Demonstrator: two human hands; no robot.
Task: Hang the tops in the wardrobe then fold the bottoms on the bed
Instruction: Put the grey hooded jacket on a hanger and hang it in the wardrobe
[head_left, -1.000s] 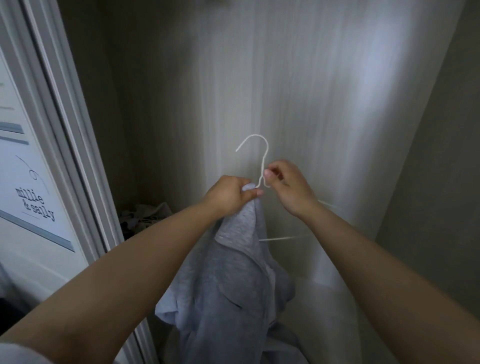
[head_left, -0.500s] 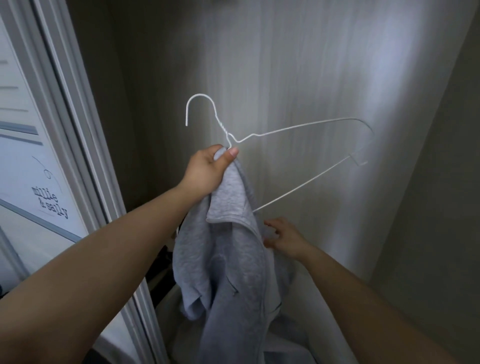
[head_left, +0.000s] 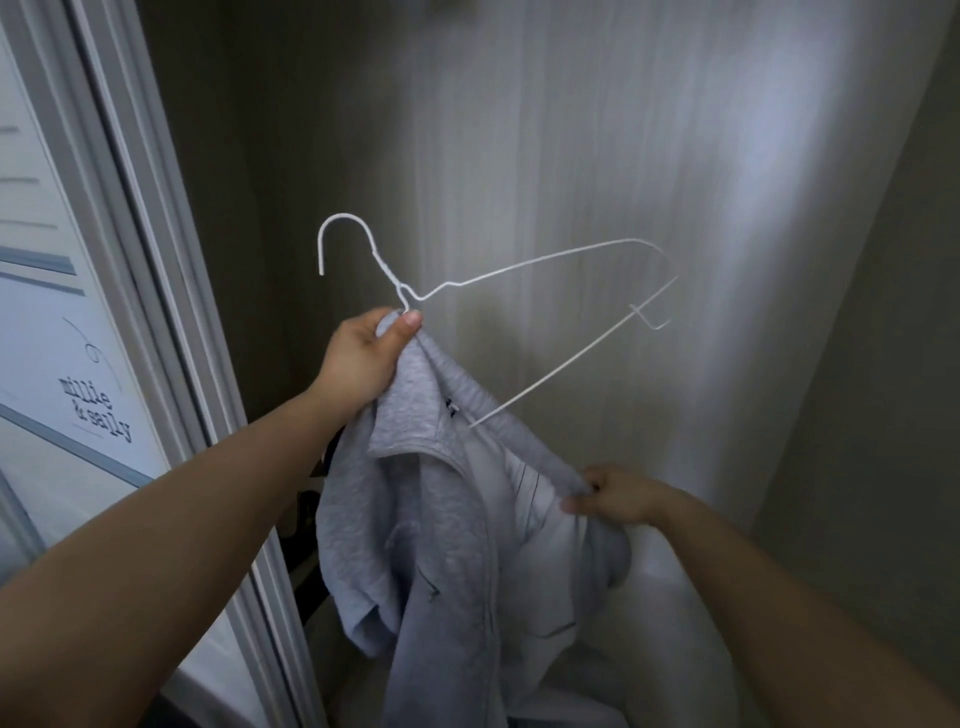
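Hanger (head_left: 524, 270): white wire throughout, hook included. Top (head_left: 415, 545): light heather-grey fleece outside, paler smooth grey lining inside; small dark tag at the neck, dark thin lines on the lining. Wardrobe back panel (head_left: 545, 130): pale grey-white with fine vertical wood-grain streaks, brightest toward the right. Side wall (head_left: 883, 415): muted olive-grey, plain. Door frame (head_left: 156, 234): light grey. Door panel (head_left: 62, 364): whitish, grey-blue bands, dark lettering "millie & sally".

The hanger's (head_left: 519, 291) left shoulder is hidden inside the grey top (head_left: 415, 545), whose hem the bottom edge cuts off.
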